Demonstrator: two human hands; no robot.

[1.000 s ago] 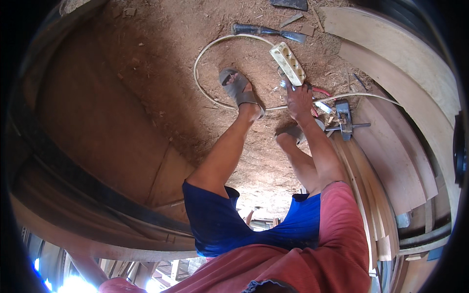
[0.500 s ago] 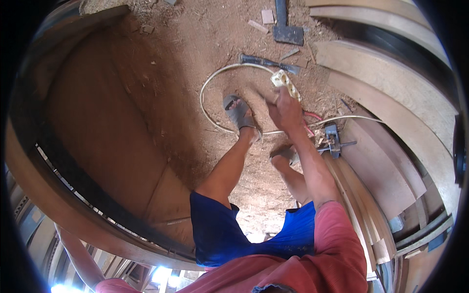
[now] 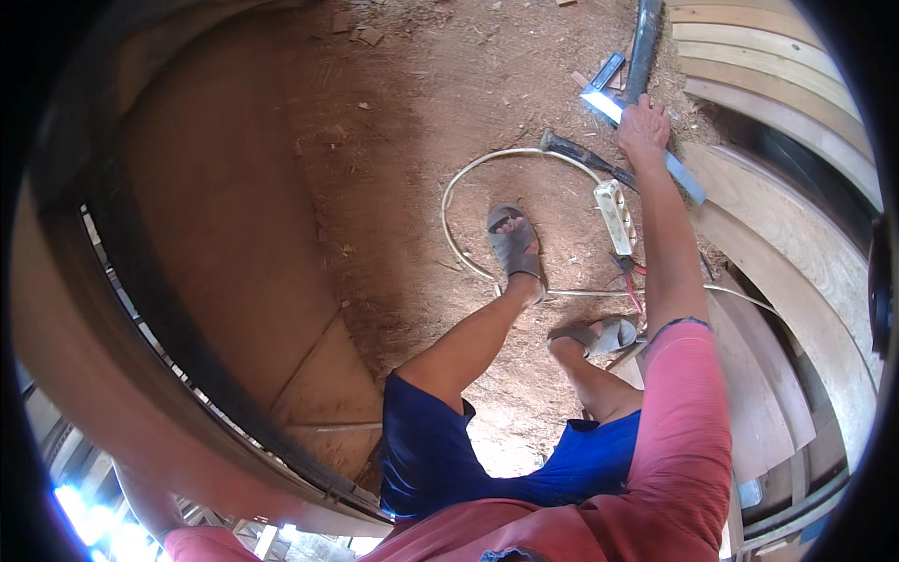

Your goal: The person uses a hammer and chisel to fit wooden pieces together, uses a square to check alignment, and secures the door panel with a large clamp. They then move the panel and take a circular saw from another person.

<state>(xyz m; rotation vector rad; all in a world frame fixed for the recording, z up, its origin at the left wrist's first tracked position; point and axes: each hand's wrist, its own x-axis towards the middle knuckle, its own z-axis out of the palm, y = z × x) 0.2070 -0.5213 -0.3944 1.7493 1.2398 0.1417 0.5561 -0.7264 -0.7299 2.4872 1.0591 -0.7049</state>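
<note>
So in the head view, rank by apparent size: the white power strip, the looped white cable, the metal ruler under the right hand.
1. Looped white cable, the widest.
2. Metal ruler.
3. White power strip.
Fisheye bending near the rim makes the ruler's length unsure.

Daylight, warm on the dirt floor [image 3: 449, 112]. Glare on the metal bar [image 3: 599, 101] far right; blown-out patch near left. Heavy fisheye bend, black rim all round. Centre sharp, edges soft.

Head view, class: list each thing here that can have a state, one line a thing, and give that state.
Right hand: closed around the metal square.
Metal square: held, lifted off the dirt.
Power strip: flat on the ground, sockets up.
White cable: looped round the sandalled foot.
Left hand: not in view.
</note>
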